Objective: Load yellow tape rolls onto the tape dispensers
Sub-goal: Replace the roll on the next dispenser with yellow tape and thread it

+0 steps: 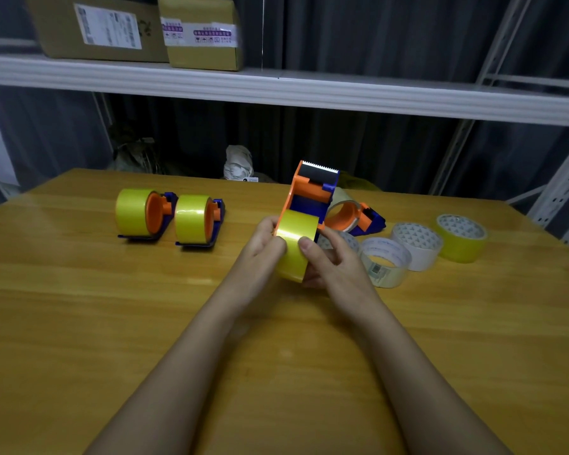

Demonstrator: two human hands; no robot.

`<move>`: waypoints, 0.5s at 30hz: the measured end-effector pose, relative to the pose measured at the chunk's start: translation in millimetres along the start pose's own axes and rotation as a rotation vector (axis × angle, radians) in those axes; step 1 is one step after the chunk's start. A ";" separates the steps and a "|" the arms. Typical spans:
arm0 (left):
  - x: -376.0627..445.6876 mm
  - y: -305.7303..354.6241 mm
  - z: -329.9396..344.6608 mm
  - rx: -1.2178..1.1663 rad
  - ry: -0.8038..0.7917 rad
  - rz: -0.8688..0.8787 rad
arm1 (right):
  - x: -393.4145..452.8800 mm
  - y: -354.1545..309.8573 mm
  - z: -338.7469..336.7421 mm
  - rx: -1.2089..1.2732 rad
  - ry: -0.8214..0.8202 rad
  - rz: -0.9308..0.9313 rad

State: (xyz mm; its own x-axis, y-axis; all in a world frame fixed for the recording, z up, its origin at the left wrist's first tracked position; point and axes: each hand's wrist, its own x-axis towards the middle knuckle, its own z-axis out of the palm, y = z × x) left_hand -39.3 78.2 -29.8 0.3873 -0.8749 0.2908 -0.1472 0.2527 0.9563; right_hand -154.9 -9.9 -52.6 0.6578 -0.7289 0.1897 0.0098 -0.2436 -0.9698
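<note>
I hold an orange-and-blue tape dispenser [312, 192] upright above the wooden table [112, 307], its toothed blade on top. A yellow tape roll [296, 234] sits on its hub. My left hand [263, 244] grips the roll's left side. My right hand [329, 261] grips the roll from the right, thumb on its face. Two loaded dispensers with yellow rolls [142, 213] [197, 220] lie on the table to the left. Another dispenser [358, 218] lies behind my hands. A loose yellow roll [462, 238] lies at the far right.
A clear roll [385, 261] and a white roll [416, 246] lie right of my hands. A white shelf [276, 90] above the table's far edge carries cardboard boxes [128, 27]. Metal racking [559, 192] stands at the right.
</note>
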 end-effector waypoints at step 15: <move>0.7 -0.2 -1.9 0.022 0.062 -0.024 | -2.4 3.3 2.1 -0.093 -0.119 -0.122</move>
State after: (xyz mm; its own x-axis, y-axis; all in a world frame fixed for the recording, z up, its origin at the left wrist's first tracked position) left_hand -37.2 78.4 -29.7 0.4462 -0.8532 0.2700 -0.1566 0.2226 0.9622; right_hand -154.9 -7.5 -56.6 0.7404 -0.6108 0.2807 0.0289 -0.3882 -0.9211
